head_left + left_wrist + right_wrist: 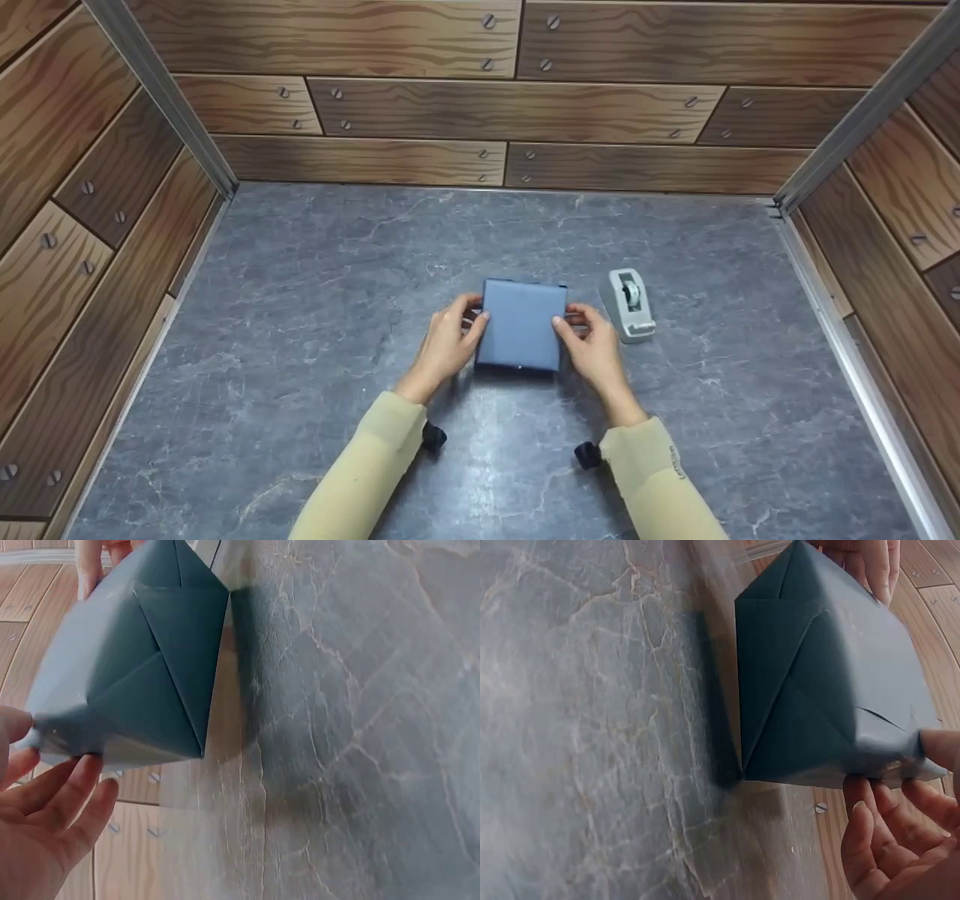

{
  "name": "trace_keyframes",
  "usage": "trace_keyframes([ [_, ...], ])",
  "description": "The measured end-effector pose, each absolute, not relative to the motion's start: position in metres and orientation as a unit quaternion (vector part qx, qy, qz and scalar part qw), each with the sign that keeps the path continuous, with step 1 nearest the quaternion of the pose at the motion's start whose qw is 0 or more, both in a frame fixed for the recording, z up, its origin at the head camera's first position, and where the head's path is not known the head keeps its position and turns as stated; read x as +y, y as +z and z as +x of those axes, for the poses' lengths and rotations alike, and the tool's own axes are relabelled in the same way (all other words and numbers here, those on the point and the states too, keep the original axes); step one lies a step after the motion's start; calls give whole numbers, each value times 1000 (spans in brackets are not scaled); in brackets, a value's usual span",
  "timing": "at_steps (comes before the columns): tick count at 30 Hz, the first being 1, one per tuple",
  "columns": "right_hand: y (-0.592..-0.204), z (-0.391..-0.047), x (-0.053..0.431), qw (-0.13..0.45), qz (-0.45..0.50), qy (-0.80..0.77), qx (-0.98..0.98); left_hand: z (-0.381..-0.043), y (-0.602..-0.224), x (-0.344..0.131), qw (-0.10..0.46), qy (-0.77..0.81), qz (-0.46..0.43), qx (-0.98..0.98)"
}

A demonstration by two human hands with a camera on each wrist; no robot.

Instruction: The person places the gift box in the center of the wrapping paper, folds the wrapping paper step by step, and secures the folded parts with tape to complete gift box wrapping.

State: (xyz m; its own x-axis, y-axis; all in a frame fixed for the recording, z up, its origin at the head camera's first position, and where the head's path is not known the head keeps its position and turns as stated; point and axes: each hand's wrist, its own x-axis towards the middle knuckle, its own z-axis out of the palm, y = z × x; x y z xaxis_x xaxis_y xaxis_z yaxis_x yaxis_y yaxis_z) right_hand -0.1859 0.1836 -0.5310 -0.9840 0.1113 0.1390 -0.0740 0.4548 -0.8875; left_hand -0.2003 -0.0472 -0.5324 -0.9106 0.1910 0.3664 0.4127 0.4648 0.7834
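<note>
A box wrapped in blue paper (522, 326) is held between both hands near the middle of the tabletop. Folded triangular flaps of the wrapping (161, 667) show on its near side in the wrist views. My left hand (448, 341) grips the left side, thumb on the upper edge and fingers along the side. The right hand (594, 346) pinches the opposite side in the same way, with fingertips (859, 791) against the paper. Whether the underside touches the table I cannot tell.
A grey tape dispenser (630, 304) with a roll of tape stands just right of the right hand. The grey marbled tabletop (315, 315) is bounded by wood-patterned walls (420, 161) at the back and both sides.
</note>
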Motion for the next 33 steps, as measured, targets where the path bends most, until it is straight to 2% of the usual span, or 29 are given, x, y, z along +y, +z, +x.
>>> trace_keyframes([
  [15,-536,-198,180,40,-4,499,-865,-208,-540,-47,22,-431,-154,-889],
  [27,-535,-199,180,27,-4,497,-867,-211,-543,-50,-15,-412,-132,-902],
  [33,-528,-196,190,26,40,495,-868,-209,-539,-59,-27,-385,-137,-912],
])
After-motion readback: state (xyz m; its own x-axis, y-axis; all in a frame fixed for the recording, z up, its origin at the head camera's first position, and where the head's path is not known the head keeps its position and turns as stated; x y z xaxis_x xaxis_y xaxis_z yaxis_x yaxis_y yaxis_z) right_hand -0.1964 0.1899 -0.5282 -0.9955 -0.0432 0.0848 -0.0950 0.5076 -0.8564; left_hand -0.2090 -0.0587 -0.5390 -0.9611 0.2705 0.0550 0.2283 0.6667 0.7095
